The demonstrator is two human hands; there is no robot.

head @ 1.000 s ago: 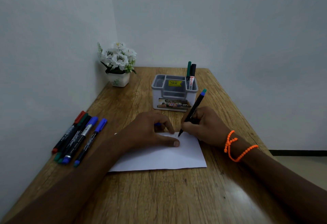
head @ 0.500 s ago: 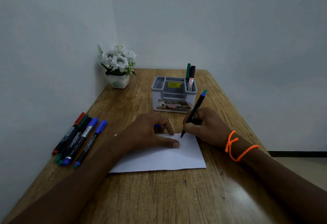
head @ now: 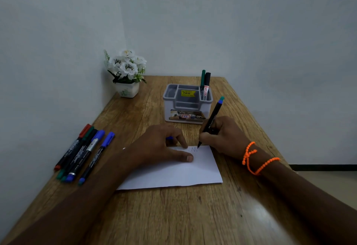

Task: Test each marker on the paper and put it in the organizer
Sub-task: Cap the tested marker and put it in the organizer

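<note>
Right hand: the right hand [head: 225, 136] has its fingers clamped on a black marker [head: 211, 121], with the tip touching the far edge of the paper [head: 173, 173] beside a small zigzag line.
Left hand: the left hand [head: 160, 146] lies on the paper and presses it down; the thumb is stretched flat, and the other fingers are curled over a small blue piece, probably the cap, which is mostly hidden.
Organizer: the grey organizer [head: 186, 107] stands just beyond the hands, and two markers [head: 204, 86] stand upright in its right far compartment.
Waiting markers: five markers [head: 83, 154] lie together on the left side of the wooden table [head: 173, 215], well apart from the paper.
Other things: a pot of white flowers [head: 126, 74] stands in the far left corner, and orange beads [head: 257, 159] are around the right wrist.
Step in hand: the marker is being tested; capping and placing are not yet done.
Risk: the tip is very near the paper's edge, so a longer stroke could mark the table.
Risk: if the left hand lifts early, the paper can slide under the tip.
Risk: the cap may be forgotten, and then the tip could dry or stain the organizer.
</note>
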